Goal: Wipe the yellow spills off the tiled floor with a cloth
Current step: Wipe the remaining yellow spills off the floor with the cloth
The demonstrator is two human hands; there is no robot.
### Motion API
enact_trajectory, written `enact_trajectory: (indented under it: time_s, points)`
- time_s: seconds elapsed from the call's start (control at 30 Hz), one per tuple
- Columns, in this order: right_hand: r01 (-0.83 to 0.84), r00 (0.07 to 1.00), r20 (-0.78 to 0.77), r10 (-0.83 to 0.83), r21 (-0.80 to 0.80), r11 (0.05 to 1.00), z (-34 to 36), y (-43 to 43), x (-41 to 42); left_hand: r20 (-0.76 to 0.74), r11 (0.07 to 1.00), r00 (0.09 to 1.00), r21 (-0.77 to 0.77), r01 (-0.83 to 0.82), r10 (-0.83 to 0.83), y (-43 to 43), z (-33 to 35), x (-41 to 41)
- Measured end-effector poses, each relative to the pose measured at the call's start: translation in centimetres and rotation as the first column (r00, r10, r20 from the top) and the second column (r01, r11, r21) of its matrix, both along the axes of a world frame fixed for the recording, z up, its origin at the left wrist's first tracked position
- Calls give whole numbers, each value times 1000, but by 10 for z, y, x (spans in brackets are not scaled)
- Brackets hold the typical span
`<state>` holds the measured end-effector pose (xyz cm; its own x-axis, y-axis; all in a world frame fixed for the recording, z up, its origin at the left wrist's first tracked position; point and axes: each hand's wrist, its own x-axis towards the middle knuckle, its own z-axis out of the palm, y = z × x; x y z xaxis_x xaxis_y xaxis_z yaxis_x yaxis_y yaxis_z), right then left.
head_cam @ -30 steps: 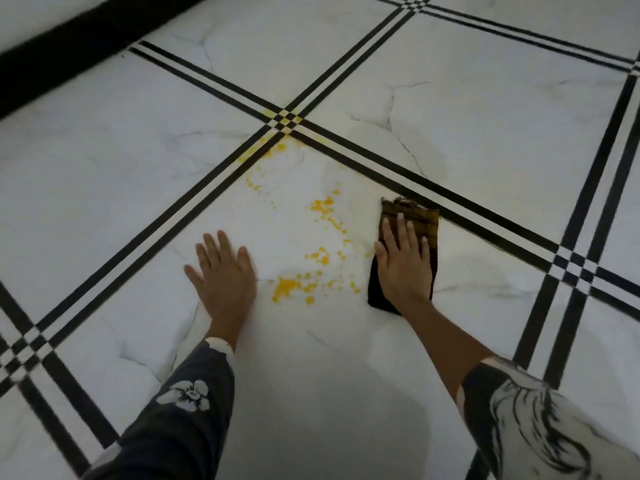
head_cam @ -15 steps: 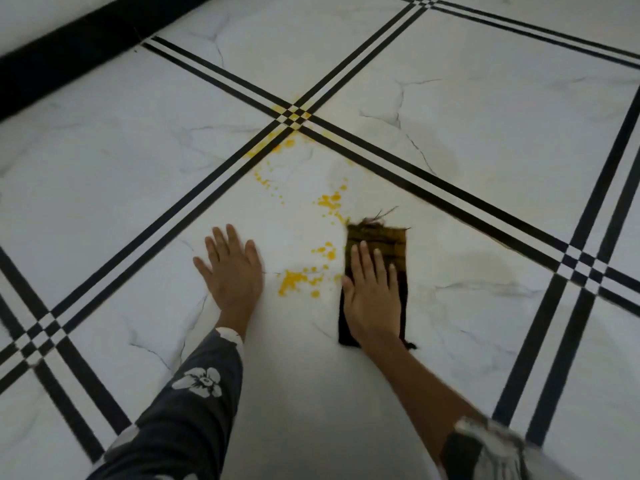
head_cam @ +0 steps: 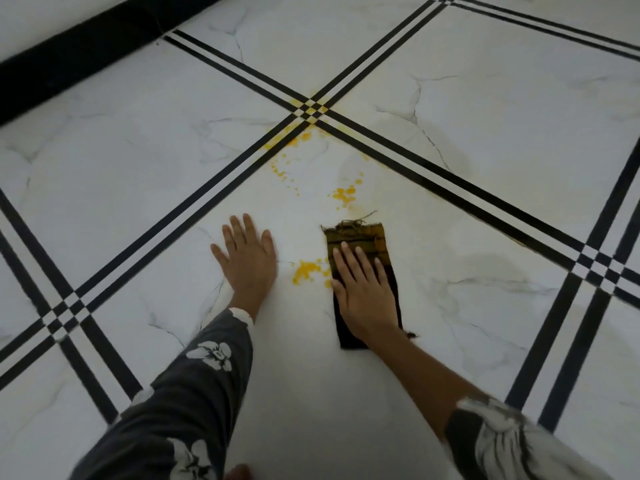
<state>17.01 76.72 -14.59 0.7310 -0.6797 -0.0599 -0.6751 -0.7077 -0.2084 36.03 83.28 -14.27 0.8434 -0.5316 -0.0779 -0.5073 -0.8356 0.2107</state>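
Observation:
A dark folded cloth (head_cam: pixel 360 237) with a yellow-stained, frayed far end lies flat on the white marble tile floor (head_cam: pixel 485 209). My right hand (head_cam: pixel 363 289) presses flat on top of it, fingers spread. My left hand (head_cam: pixel 247 258) rests palm down on the bare tile to the left. Between the two hands sits a yellow spill patch (head_cam: pixel 306 270), touching the cloth's left edge. More yellow drops (head_cam: pixel 344 195) lie just beyond the cloth, and a trail of yellow specks (head_cam: pixel 287 161) runs up to the crossing of the black lines (head_cam: pixel 311 110).
Black double stripes cross the floor in a grid, with crossings at the left (head_cam: pixel 65 315) and right (head_cam: pixel 599 265). A black skirting band (head_cam: pixel 86 46) runs along the far left. Faint damp smears (head_cam: pixel 485 261) show on the tile right of the cloth.
My right hand has slid the cloth leftward and toward me, over the middle spill drops, up to the patch beside my left hand. The left hand stayed planted.

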Motion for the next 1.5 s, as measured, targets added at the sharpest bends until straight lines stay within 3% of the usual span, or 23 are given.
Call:
enact_trajectory:
  time_s: [0.07,0.17,0.3,0.47,0.63,0.8,0.93,1.1,1.2,1.27,1.4,1.5]
  points:
    - [5,1000,28,-4,-21,1000,-2,-12,6,47,999,998,40,28,-30,9,1,12]
    - [73,995,67,-68,-62,995,-5,18,12,24,998,997,21,-67,67,27,-2,27]
    - [-77,994,74,80,-40,996,-7,55,6,-1,998,998,31,-60,60,29,-3,25]
    - [-253,960,98,263,-101,962,-8,11,39,16,998,998,14,-62,62,30,-3,24]
    - [-60,985,157,69,-61,996,-9,12,61,22,998,997,9,-70,70,30,-4,23]
    - [-339,930,114,349,-96,936,-6,11,64,18,998,998,7,-61,61,30,-4,24]
    - [-163,978,120,169,-61,985,-7,4,85,41,999,998,-5,-53,53,31,-5,25]
    - [-380,915,102,390,-103,919,-11,13,72,23,998,998,-14,-63,63,31,-5,26]
    - [-144,979,137,148,-41,989,-7,-5,88,39,998,998,-6,-54,55,31,-6,25]
    - [-69,989,132,73,-33,997,-8,13,86,56,998,997,-12,-56,56,31,-8,25]
    - [-345,931,108,349,-52,937,-9,25,70,39,998,997,-20,-59,60,32,-8,25]
    - [-242,964,105,242,-12,970,-4,-4,87,35,999,998,-16,-51,52,31,-9,27]
